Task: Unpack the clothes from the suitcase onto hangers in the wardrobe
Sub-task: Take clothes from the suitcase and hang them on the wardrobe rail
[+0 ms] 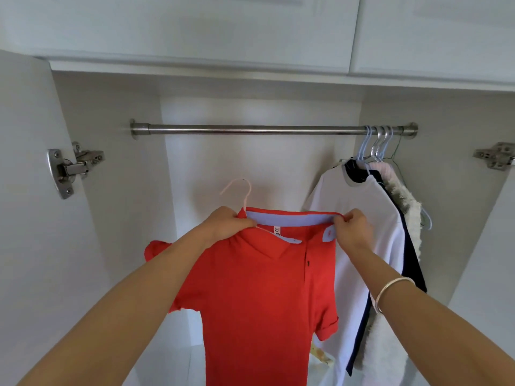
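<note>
Left hand (227,222) grips the red polo shirt (250,288) at its collar, beside the pink hanger (243,195) hook; right hand (349,227) pinches the collar's other end. Shirt hangered, below the rail (250,129); next, lift the hook over it, left of the hung clothes (370,218).

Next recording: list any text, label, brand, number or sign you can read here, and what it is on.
No text can be read.
Neck label in the red polo shirt: dark print, too blurred to read.
Blue placket tab: small red mark, too small to read.
</note>
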A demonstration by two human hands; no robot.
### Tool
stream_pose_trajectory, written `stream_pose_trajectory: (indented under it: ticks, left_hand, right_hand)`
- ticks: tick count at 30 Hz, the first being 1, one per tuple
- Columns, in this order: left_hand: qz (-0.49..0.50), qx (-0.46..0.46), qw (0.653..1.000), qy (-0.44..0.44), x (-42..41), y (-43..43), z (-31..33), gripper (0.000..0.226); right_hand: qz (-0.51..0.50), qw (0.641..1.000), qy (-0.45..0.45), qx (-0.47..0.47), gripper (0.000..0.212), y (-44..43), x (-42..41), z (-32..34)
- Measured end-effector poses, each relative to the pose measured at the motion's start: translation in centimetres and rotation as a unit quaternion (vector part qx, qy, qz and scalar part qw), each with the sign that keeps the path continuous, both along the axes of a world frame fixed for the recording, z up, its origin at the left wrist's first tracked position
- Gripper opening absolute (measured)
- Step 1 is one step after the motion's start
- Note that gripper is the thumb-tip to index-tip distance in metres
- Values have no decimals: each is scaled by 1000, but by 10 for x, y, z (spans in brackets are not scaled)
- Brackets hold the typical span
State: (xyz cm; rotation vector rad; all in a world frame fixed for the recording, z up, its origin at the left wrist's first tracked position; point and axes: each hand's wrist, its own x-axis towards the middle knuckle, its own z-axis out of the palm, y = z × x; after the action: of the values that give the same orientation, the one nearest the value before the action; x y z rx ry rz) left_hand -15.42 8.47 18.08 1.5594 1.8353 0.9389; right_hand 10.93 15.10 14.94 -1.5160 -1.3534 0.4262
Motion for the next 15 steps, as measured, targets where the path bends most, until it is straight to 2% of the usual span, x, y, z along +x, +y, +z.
stream_pose_trajectory:
  ticks: [3, 6, 8, 10, 12, 13, 15]
  left_hand:
    - [15, 16, 999, -50, 9, 5, 3, 38]
    - [-11, 35, 996, -81, 20, 11, 10, 40]
    - [-27, 58, 995, -76, 26, 12, 16, 34]
    - [-25, 87, 993, -70, 25, 13, 22, 29]
    - [-13, 119, 989, -84, 19, 13, 28, 24]
    - [-5, 129, 987, -92, 15, 13, 31, 24]
    - [17, 144, 983, -109, 7, 13, 35, 28]
  right_hand:
    - [88, 996, -7, 30, 18, -9, -17, 15]
    - [217, 976, 4, 35, 29, -18, -40, 25]
    - [272, 961, -35, 44, 24, -20, -44, 29]
    - [240, 965, -30, 103, 14, -15, -38, 29]
    - [154, 978, 35, 133, 19, -8, -21, 24]
    - [116, 984, 53, 121, 25, -4, -9, 18]
    - [87, 994, 5, 63, 35, 1, 8, 4]
